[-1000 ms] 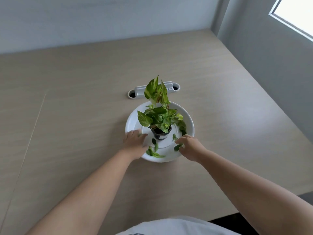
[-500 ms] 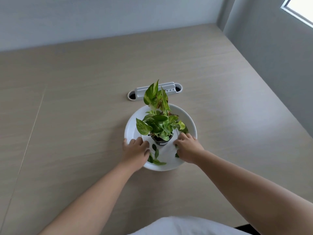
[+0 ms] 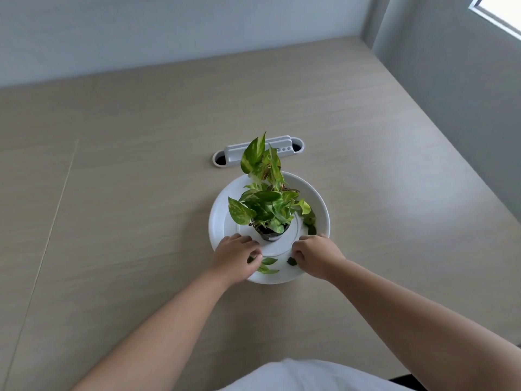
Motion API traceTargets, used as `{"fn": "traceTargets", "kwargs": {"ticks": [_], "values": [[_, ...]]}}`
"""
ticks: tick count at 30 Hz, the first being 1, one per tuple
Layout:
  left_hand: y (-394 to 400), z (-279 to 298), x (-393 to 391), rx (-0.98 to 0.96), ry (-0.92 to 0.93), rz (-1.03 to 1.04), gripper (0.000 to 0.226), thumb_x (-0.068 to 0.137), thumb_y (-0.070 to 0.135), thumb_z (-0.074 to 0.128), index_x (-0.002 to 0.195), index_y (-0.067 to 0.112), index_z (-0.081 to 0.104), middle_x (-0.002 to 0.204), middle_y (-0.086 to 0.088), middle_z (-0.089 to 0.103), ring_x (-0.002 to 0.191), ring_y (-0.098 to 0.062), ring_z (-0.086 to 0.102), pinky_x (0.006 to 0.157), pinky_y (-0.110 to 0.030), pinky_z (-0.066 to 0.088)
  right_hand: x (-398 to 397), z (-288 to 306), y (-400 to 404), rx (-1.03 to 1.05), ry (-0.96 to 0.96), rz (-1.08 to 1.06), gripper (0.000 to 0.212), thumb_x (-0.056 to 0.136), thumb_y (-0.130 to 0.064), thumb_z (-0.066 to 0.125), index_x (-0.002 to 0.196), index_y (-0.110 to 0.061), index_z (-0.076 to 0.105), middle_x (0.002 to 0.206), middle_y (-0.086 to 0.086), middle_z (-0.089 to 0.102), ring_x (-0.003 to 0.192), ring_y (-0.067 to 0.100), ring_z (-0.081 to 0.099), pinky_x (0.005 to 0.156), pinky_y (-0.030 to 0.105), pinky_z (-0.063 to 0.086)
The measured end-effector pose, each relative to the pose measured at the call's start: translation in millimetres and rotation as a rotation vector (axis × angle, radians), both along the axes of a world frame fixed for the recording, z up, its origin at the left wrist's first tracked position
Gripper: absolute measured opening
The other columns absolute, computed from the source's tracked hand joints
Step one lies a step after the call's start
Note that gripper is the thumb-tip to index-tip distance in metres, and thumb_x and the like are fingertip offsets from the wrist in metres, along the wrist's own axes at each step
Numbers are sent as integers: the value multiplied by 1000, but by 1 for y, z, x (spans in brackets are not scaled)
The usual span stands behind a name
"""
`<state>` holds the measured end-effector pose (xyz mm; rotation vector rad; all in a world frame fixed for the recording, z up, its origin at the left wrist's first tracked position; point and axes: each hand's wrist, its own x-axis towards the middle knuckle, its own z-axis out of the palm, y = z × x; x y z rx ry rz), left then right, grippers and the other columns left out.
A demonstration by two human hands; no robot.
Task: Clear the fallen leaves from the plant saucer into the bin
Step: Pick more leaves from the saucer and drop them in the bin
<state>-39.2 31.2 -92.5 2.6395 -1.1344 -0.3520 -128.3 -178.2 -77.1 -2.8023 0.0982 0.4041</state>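
Observation:
A white plant saucer (image 3: pixel 222 213) sits mid-table with a small dark pot (image 3: pixel 270 235) of a green and yellow leafy plant (image 3: pixel 267 204) in its middle. Fallen leaves (image 3: pixel 267 266) lie on the saucer's near side, and more fallen leaves (image 3: pixel 310 224) lie at its right. My left hand (image 3: pixel 235 256) rests on the near left of the saucer, its curled fingers on a leaf that peeks out beneath them. At the near right, my right hand (image 3: pixel 317 256) has its curled fingertips against a dark leaf (image 3: pixel 291 261). No bin is in view.
A white cable grommet (image 3: pixel 258 155) is set into the beige table (image 3: pixel 127 193) just behind the saucer. A grey wall runs along the right, with a window (image 3: pixel 501 12) at the top right corner.
Both hands reached in toward the pot and have now drawn back a little, fingers curling over the leaves at the saucer's near edge. The saucer and plant stayed put.

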Motion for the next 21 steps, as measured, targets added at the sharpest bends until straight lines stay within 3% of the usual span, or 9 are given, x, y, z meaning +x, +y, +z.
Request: {"fn": "traceTargets", "kwargs": {"ticks": [2, 4, 6, 8, 9, 13, 17, 19, 21], "values": [[-5, 0, -2, -3, -31, 101, 40, 81, 55, 52, 102, 24, 66, 104, 5, 63, 101, -23, 57, 83, -34, 44, -2, 0, 0, 10, -62, -22, 30, 91, -19, 40, 91, -19, 71, 93, -2, 65, 83, 24, 61, 85, 31, 42], [-10, 1, -6, 96, 14, 276, 66, 73, 69, 57, 122, 25, 54, 126, 2, 50, 119, -24, 46, 98, -35, 38, -1, 3, -1, -18, -81, -57, 28, 92, -25, 43, 100, -22, 70, 102, -1, 63, 91, 23, 61, 95, 34, 40], [-15, 2, -9, 198, 62, 431, 99, 62, 86, 47, 138, 24, 36, 141, -2, 36, 134, -24, 31, 117, -40, 12, 1, 8, -2, -84, -2, -106, 31, 92, -29, 42, 113, -25, 64, 111, 1, 58, 103, 24, 58, 108, 38, 30], [-17, 0, -10, 278, 64, 474, 116, 57, 94, 33, 146, 21, 21, 151, -4, 28, 144, -26, 17, 109, -51, -23, 2, 9, 1, -107, 100, -153, 36, 92, -30, 40, 124, -26, 55, 121, 3, 51, 115, 25, 53, 118, 46, 12], [-18, -1, -10, 300, 66, 468, 118, 57, 93, 31, 149, 20, 17, 153, -5, 27, 146, -25, 15, 103, -53, -30, 2, 9, 3, -104, 131, -165, 38, 92, -32, 39, 128, -26, 51, 125, 4, 48, 119, 24, 51, 119, 48, 5], [-21, 0, -14, 259, 99, 462, 100, 66, 76, 51, 146, 21, 23, 140, -4, 39, 137, -21, 37, 109, -58, -23, -3, 8, 16, -87, 204, -173, 42, 91, -37, 37, 131, -24, 44, 128, 5, 45, 119, 27, 52, 118, 52, 1], [-15, 6, -7, 177, 147, 438, 67, 74, 43, 60, 135, 28, 38, 129, 0, 43, 120, -21, 54, 116, -60, -10, -5, 13, 26, -40, 164, -134, 34, 92, -34, 38, 118, -24, 57, 114, 2, 56, 105, 23, 59, 117, 53, 12], [-12, 11, -2, 188, 159, 423, 65, 76, 47, 57, 135, 29, 38, 130, 0, 43, 123, -20, 52, 116, -61, -7, -3, 15, 23, -50, 90, -169, 31, 92, -32, 39, 114, -25, 61, 113, 0, 57, 104, 22, 60, 117, 50, 10], [-13, 17, -2, 260, 177, 402, 85, 67, 71, 54, 138, 29, 34, 133, -2, 42, 127, -22, 48, 113, -62, -9, 2, 17, 15, -94, 68, -240, 33, 91, -31, 40, 119, -26, 58, 119, 1, 53, 111, 23, 58, 116, 50, 0]]}}
